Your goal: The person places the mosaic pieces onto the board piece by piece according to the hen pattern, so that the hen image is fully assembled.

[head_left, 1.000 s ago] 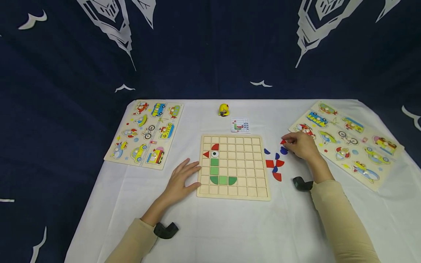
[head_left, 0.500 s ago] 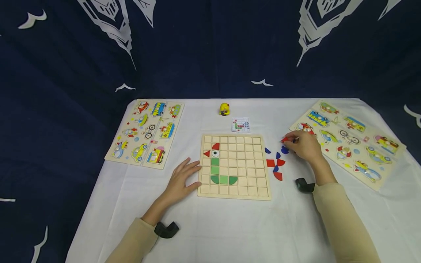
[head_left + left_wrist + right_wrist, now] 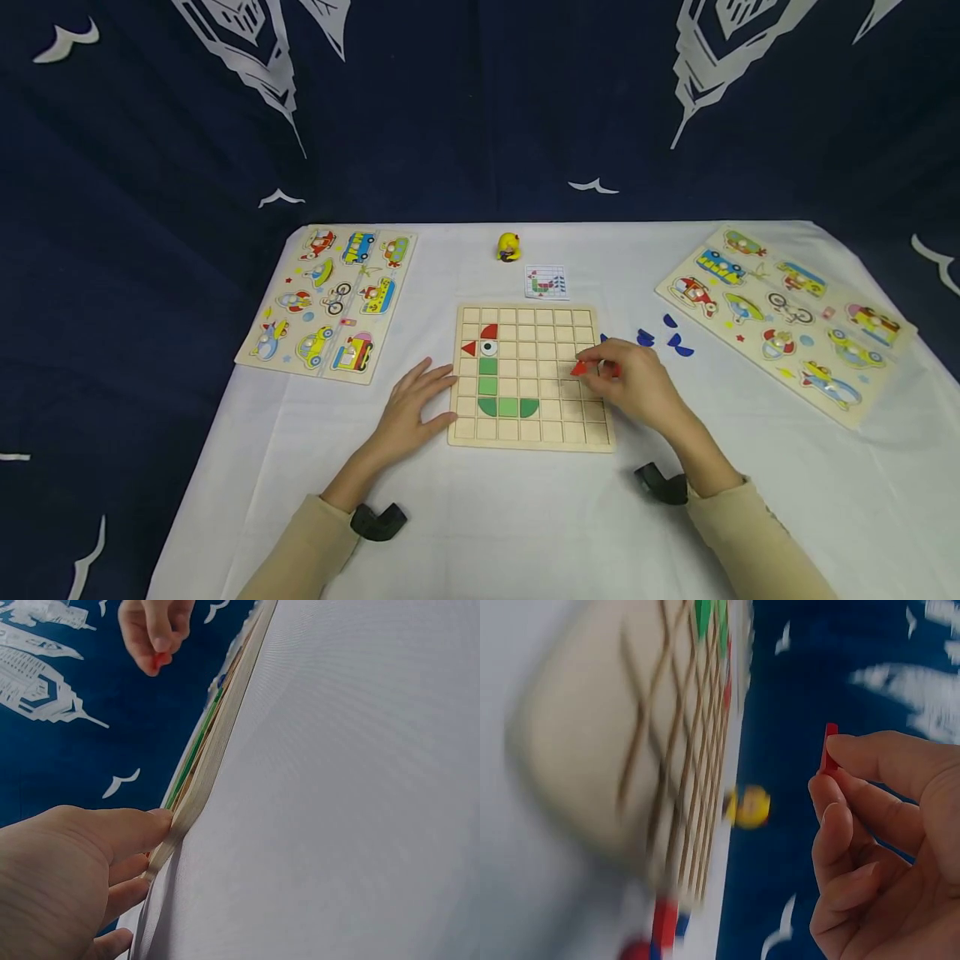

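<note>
Across the lower two thirds of the head view spreads a white tablecloth [image 3: 525,517], backed by a dark blue curtain with white prints. Two long vehicle puzzle boards lie on it, one at centre left [image 3: 330,302] and one at centre right [image 3: 787,312]. Between them, at frame centre, sits the wooden grid board [image 3: 528,377], with a red, white and green figure already filling its left columns.

Left of the grid board, the left hand [image 3: 411,412] lies flat with fingers spread and straight; the left wrist view shows a fingertip touching the board's edge [image 3: 196,796]. Over the board's right columns, the right hand [image 3: 637,387] pinches a small red piece [image 3: 579,367] between thumb and fingertips, the other fingers curled. The right wrist view shows the piece [image 3: 829,748] edge-on and raised, its thin flat side facing the camera, with the grid below and to the left in that frame. The piece sits at the hand's leftward tip, above empty cells on the board's right side, so the right hand is far nearer those cells than the left.

Smaller things: a pattern card [image 3: 546,282] just above the board, a yellow toy figure [image 3: 508,247] higher up, and loose blue pieces [image 3: 667,337] on the cloth right of the board.
</note>
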`<state>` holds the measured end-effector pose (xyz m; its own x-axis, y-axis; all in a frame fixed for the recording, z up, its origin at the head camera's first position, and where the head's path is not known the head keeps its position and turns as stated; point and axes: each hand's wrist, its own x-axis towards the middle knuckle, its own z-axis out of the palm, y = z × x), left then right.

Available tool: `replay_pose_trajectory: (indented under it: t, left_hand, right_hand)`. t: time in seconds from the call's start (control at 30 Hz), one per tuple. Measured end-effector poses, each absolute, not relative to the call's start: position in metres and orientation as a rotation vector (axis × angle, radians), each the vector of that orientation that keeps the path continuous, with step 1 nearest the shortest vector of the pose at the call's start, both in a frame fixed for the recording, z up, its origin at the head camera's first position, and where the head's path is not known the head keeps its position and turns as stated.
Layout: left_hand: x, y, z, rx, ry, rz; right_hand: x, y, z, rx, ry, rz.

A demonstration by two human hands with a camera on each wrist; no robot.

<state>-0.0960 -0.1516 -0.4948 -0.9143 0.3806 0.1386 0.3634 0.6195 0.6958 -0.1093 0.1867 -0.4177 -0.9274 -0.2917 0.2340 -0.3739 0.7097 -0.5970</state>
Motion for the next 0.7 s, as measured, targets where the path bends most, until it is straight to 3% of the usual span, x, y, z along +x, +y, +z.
replay_pose_trajectory:
  t: [0.33, 0.7]
  left_hand:
    - [-0.097, -0.151, -0.494, 0.647, 2.808, 1.197]
    - [-0.098, -0.15, -0.494, 0.646, 2.809, 1.186]
  right_hand:
    - [-0.082, 0.132, -0.431, 0.708, -2.783, 1.167]
    - [-0.075, 0.113, -0.449, 0.712, -2.848, 1.105]
